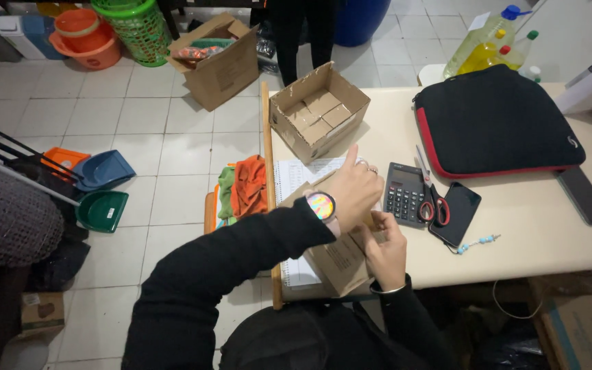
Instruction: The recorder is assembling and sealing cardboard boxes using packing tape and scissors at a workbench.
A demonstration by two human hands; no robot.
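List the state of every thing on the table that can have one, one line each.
Small brown cardboard box: held by both hands, flaps being folded.
Left hand: pressing on box.
Right hand: gripping box.
Open cardboard box: open, smaller boxes inside.
Red-handled scissors: closed.
Black phone: screen dark.
Black padded sleeve: lying flat.

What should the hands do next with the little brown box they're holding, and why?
Probably press the flap down flat. The left hand lies on top of the small cardboard box and the right hand steadies its side, so the box looks only partly folded. It rests on a notebook at the table edge, so both hands holding it seems wise.
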